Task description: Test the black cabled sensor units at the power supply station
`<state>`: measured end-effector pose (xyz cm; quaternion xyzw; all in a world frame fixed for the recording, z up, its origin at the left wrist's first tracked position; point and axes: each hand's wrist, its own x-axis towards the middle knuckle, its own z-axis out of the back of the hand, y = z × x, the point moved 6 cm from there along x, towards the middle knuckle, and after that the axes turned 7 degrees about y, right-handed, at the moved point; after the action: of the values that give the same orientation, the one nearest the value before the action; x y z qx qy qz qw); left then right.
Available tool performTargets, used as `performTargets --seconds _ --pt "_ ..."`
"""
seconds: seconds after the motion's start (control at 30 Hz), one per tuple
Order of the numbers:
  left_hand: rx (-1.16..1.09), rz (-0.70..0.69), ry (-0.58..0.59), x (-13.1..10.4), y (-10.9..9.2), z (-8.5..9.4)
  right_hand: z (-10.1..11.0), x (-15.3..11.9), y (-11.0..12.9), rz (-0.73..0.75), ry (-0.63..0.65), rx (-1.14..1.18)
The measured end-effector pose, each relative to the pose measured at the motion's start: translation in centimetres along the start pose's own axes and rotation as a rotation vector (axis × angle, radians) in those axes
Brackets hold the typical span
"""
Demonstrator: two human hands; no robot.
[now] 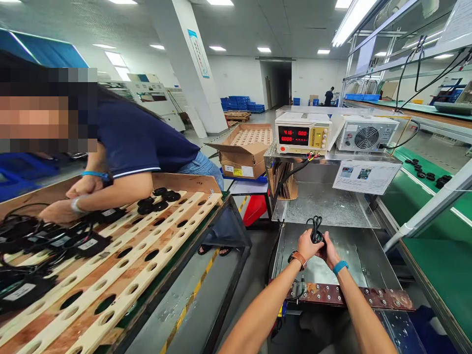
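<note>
Over a metal basin (372,241), my left hand (309,246) is closed around a coiled black cable (316,227), whose loops stick up above the fingers. My right hand (331,251) is closed on the same bundle from the other side. Something dark shows between the palms, mostly hidden by the fingers. Below the wrists, a brown strip (332,294) studded with metal screws runs across the front of the basin. The basin's bottom looks wet and shiny.
Behind the basin, a power supply (303,133) with red digits stands on a metal shelf beside a second grey unit (367,135). At left, a co-worker (143,132) leans over a wooden rack (147,260) holding black cabled devices. A green conveyor (438,265) lies at right.
</note>
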<state>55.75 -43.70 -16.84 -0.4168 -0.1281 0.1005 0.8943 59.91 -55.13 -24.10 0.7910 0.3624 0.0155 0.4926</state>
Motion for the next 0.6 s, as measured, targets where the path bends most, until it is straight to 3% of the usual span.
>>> performTargets --seconds 0.17,0.3,0.43,0.6 --pt "0.001 0.029 -0.009 -0.2 -0.2 -0.3 -1.1 -1.2 0.5 -0.081 0.148 0.159" --pt "0.077 0.031 0.048 -0.7 -0.7 -1.8 -0.1 -1.7 -0.1 -0.109 0.036 0.192" --pt "0.099 0.04 0.105 0.7 0.4 -4.1 2.6 0.1 -0.7 -0.138 -0.087 0.092" --pt "0.092 0.077 0.139 1.2 1.8 -5.2 4.1 1.7 -0.3 -0.091 -0.043 0.042"
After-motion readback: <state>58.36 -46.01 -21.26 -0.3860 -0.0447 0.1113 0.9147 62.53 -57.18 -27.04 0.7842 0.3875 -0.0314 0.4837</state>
